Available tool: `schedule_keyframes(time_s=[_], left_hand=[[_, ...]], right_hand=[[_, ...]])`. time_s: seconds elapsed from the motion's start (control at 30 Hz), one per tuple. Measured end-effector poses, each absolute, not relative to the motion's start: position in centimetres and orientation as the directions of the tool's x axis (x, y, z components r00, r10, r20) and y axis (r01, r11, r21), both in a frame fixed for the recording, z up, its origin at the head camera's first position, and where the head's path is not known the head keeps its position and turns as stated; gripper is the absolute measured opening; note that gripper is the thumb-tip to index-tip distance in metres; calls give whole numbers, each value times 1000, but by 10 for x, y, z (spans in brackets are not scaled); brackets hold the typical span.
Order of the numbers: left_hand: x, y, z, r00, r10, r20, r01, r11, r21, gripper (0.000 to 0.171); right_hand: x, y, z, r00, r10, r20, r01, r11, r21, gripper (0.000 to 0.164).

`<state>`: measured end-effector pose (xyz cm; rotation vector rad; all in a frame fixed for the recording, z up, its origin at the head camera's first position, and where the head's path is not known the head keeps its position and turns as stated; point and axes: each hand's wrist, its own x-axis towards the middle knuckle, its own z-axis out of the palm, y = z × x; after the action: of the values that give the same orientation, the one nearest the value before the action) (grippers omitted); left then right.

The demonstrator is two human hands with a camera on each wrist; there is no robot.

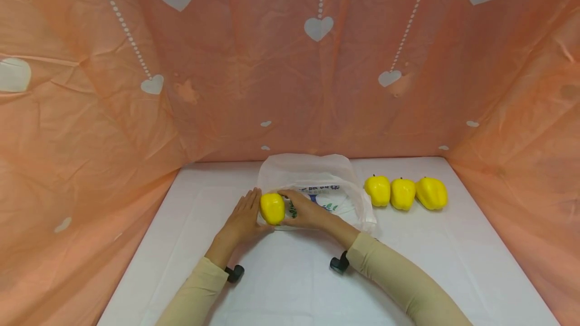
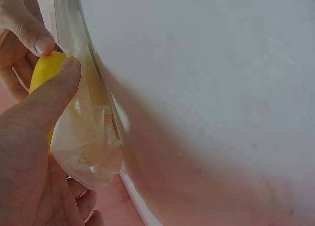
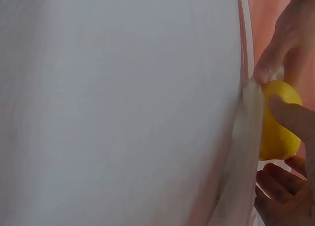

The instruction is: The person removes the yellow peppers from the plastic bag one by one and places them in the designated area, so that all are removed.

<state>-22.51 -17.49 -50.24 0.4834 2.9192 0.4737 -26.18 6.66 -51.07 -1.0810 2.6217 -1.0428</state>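
A yellow bell pepper [image 1: 272, 209] stands between both hands at the left end of a thin white plastic bag [image 1: 317, 166]. My right hand [image 1: 304, 209] grips it from the right, thumb on the near side and fingers on the far side. Along the pepper's left side my left hand [image 1: 244, 218] lies with straight fingers and its thumb spread toward the near side. In the left wrist view that thumb [image 2: 59, 90] touches the pepper, and crumpled bag plastic [image 2: 91, 132] hangs beside it. The bag lies spread, showing blue lettering and green leaf prints.
Three more yellow bell peppers stand in a row right of the bag: a left one [image 1: 378, 190], a middle one [image 1: 403, 194] and a right one [image 1: 431, 193]. A white cloth [image 1: 290, 286] covers the table. Orange curtains [image 1: 254, 79] with white hearts surround its back and sides.
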Motion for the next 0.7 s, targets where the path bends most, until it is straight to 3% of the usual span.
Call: schedule_keyframes(time_s=[0.7], left_hand=[[-224, -175, -500, -933, 346, -93, 303, 900, 313, 115]], right_hand=[[-258, 76, -509, -740, -655, 155, -572, 491, -657, 82]])
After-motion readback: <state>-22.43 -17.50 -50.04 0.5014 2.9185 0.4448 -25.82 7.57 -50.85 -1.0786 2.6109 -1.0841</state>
